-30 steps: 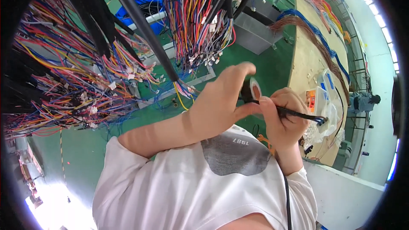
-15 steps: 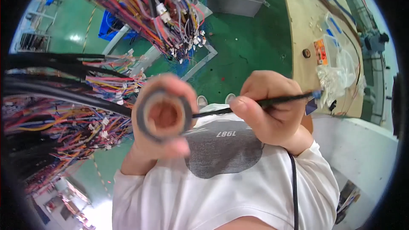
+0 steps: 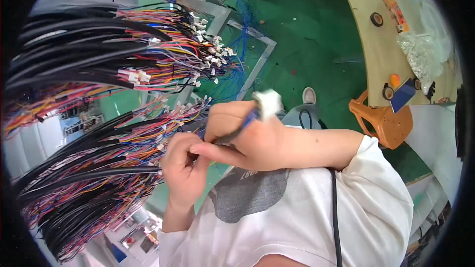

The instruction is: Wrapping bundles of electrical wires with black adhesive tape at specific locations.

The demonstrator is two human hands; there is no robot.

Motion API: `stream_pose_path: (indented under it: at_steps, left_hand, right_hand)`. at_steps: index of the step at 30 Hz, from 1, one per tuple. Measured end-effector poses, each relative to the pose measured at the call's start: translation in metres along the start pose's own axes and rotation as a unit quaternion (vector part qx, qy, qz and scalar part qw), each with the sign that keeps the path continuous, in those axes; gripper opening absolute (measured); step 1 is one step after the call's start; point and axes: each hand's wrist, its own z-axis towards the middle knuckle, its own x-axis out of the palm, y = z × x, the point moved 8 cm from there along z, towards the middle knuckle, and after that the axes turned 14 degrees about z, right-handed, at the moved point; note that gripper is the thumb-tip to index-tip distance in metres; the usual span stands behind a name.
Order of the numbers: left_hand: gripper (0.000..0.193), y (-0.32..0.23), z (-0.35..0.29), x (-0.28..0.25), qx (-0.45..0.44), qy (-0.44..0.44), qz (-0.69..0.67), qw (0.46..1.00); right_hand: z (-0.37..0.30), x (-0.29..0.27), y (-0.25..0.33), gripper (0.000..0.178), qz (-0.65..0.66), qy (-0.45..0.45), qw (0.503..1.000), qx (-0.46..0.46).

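In front of my shirt, my two hands meet. My left hand [image 3: 184, 165] is closed, thumb and fingers pinched, at the end of a black cable [image 3: 114, 173] that comes in from the left; what lies between its fingertips is hidden. My right hand [image 3: 242, 138] is closed round a dark wrapped wire [image 3: 230, 137], its thumb reaching to the left hand. Blue wire shows at the upper end of this wire, and a white connector [image 3: 269, 104] sticks up there over the back of my hand, blurred.
Thick bundles of black cables [image 3: 74, 44] with coloured wire ends and white connectors fill the left. On the wooden table [image 3: 368, 44] at the right lie black tape rolls [image 3: 377, 19], a bag of white connectors [image 3: 418, 59] and a blue box [image 3: 403, 95]. An orange stool [image 3: 396, 128] stands below.
The tape roll seen in my left hand is out of sight there. My right hand has moved left to meet the left hand, and the view has shifted.
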Motion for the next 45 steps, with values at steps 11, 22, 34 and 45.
stream_pose_path:
  at_steps: [11,22,34,45]
  left_hand:
    - [0.040,-0.023,-0.003,-0.008,-0.073,0.030,-0.076,0.994]
    - [0.065,-0.015,0.010,-0.007,-0.241,-0.060,-0.510,0.824]
    - [0.053,-0.033,0.011,-0.054,0.115,-0.125,-0.437,0.883]
    - [0.055,-0.018,0.014,-0.053,0.037,0.019,-0.605,0.795]
  right_hand:
    - [0.023,0.016,0.006,0.021,0.088,0.201,0.976,-0.007]
    - [0.053,0.012,0.043,0.018,0.080,0.138,0.981,-0.109]
    - [0.080,0.029,0.054,0.029,0.137,0.130,0.968,0.162]
    - [0.082,0.061,0.071,0.024,0.054,0.137,0.989,0.028]
